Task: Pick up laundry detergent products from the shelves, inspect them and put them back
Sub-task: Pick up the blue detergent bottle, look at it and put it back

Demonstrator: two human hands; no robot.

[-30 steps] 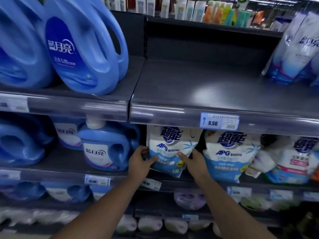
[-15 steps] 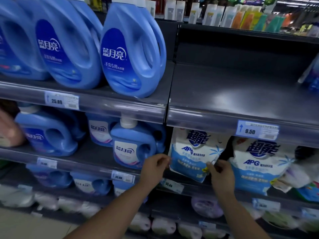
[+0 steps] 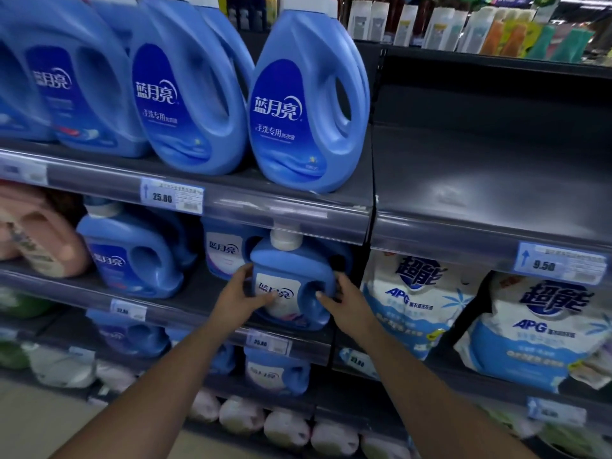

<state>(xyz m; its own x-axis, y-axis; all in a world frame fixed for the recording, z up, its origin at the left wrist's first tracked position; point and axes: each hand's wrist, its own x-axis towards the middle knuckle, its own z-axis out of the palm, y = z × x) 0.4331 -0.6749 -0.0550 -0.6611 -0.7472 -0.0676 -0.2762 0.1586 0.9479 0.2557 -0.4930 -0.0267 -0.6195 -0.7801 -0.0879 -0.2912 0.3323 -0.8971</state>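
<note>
Head camera, looking forward and down along a supermarket laundry aisle: a person takes hold of a small blue plastic detergent jug (image 3: 293,283), white-capped and pale-labelled, at the front edge of the middle shelf (image 3: 185,301). The left hand (image 3: 239,294) grips the jug's left flank, thumb laid across the label and fingers wrapped behind. The right hand (image 3: 346,303) grips the right flank, thumb set at the moulded handle hollow, its other fingers out of sight round the back. Both arms reach in from the near edge.

A grip from both sides suits a squat, liquid-filled container that would likely swing if lifted by one corner. Whether its base is off the shelf cannot be told. It stands upright with its cap just under the rail of the upper shelf (image 3: 298,212), so it probably has to come forward before it can come up.

A price tag (image 3: 268,341) sits on the shelf lip just below the jug. Matching blue jugs (image 3: 139,256) stand behind it and to its left, with a pink jug (image 3: 36,233) at far left. To the right, white-and-blue refill pouches (image 3: 415,293) lean at the shelf front. Large blue handled jugs (image 3: 308,104) line the upper shelf. The pick-up looks to be only starting, with inspection and return to follow.
</note>
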